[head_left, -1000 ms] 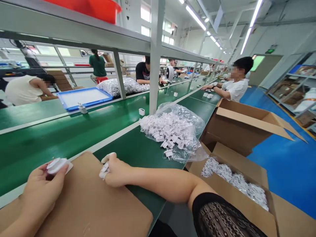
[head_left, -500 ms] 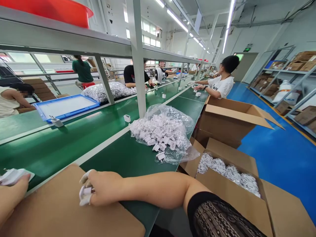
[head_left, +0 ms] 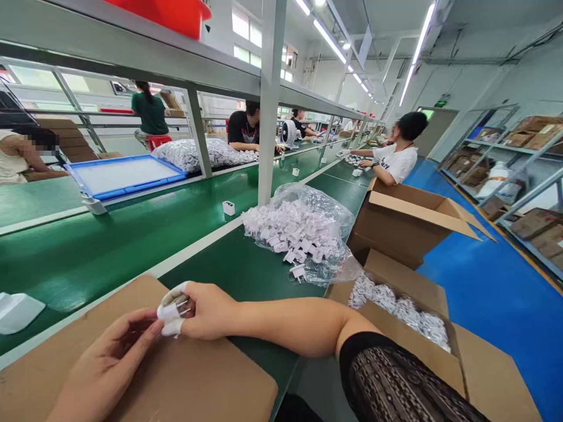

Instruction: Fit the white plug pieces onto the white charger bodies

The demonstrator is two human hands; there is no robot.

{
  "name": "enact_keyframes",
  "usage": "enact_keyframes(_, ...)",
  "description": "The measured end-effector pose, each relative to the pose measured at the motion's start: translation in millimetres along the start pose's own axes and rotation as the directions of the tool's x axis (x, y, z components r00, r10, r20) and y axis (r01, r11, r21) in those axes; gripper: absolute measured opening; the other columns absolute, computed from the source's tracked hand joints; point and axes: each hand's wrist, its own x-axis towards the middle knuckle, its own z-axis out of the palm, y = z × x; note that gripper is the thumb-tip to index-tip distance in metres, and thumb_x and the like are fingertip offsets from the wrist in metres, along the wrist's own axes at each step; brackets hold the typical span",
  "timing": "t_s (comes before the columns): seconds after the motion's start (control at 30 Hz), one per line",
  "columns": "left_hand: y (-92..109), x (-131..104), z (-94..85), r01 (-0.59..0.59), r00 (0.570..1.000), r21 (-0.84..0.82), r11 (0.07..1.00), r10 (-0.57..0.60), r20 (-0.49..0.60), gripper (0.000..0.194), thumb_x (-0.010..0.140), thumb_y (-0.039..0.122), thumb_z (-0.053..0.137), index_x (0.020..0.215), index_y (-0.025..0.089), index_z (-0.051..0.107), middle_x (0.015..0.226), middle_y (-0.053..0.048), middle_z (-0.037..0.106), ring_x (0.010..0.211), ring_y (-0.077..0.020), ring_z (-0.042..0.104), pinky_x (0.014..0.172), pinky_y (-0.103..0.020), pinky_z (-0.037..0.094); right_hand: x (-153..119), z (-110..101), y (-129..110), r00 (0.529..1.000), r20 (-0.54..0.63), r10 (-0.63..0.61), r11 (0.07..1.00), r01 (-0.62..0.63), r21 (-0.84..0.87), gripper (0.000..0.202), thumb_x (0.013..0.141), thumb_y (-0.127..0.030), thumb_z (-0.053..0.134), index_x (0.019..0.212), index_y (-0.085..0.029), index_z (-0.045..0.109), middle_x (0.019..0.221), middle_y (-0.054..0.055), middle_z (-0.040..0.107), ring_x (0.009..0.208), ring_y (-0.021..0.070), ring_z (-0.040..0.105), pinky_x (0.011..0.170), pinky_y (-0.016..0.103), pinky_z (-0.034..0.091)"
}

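Note:
My right hand (head_left: pixel 206 310), white covers on its fingertips, pinches a white plug piece (head_left: pixel 168 313) whose two metal pins point back toward the palm. From the left, the thumb and forefinger of my left hand (head_left: pixel 109 360) close on the other end of the same piece. Both hands are above a brown cardboard sheet or box (head_left: pixel 193 381). A larger white plastic part (head_left: pixel 17 312) lies on the green belt at the far left. Beyond my right hand, a heap of similar white plug pieces (head_left: pixel 290 231) spills from a clear plastic bag (head_left: pixel 341 220).
An open carton (head_left: pixel 416 357) holding bagged white parts stands at the right, with another open carton (head_left: pixel 396 217) behind it. A metal post (head_left: pixel 267 117) rises beside the belt (head_left: pixel 145 252). White adapters (head_left: pixel 229 207) sit on the belt. Co-workers (head_left: pixel 396 152) sit farther along.
My left hand has let go of the larger white part at the far left and moved right to the plug piece. My right hand keeps its hold; the view has shifted slightly.

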Motion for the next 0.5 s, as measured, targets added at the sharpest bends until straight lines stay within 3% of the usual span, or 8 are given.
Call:
enact_keyframes(0.17, -0.3, 0.4, -7.9, 0.172, 0.985, -0.096, 0.98, -0.172, 0.006, 0.072, 0.058, 0.077, 0.073, 0.11, 0.029, 0.069, 0.107, -0.003, 0.076, 0.096, -0.0244, 0.071, 0.066, -0.016, 0.057, -2.6, 0.6, -4.9, 1.0, -0.001, -0.026, 0.999, 0.026, 0.033, 0.045, 0.074, -0.025, 0.08, 0.118, -0.027, 0.07, 0.088, -0.003, 0.069, 0.068, 0.0092, 0.059, 0.065, 0.018, 0.047)
enact_keyframes(0.33, 4.7, -2.1, -7.2, 0.159, 0.987, -0.163, 0.974, -0.162, -0.008, 0.071, 0.056, 0.076, 0.075, 0.106, 0.026, 0.072, 0.108, -0.004, 0.076, 0.098, -0.024, 0.07, 0.069, -0.015, 0.057, -2.6, 0.9, -3.0, 0.997, -0.05, -0.052, 0.995, 0.048, -0.083, 0.039, 0.082, -0.026, 0.071, 0.121, -0.026, 0.072, 0.07, -0.005, 0.057, 0.06, 0.0081, 0.046, 0.057, 0.018, 0.039)
enact_keyframes(0.5, -0.5, 0.2, -4.8, 0.133, 0.99, -0.163, 0.978, -0.139, -0.029, 0.071, 0.054, 0.077, 0.075, 0.104, 0.026, 0.073, 0.107, -0.004, 0.077, 0.099, -0.027, 0.071, 0.067, -0.019, 0.059, -3.3, 1.7, -3.8, 0.998, -0.058, -0.012, 0.999, 0.01, -0.042, 0.039, 0.08, -0.023, 0.072, 0.119, -0.024, 0.073, 0.071, -0.004, 0.058, 0.06, 0.008, 0.046, 0.057, 0.017, 0.039)
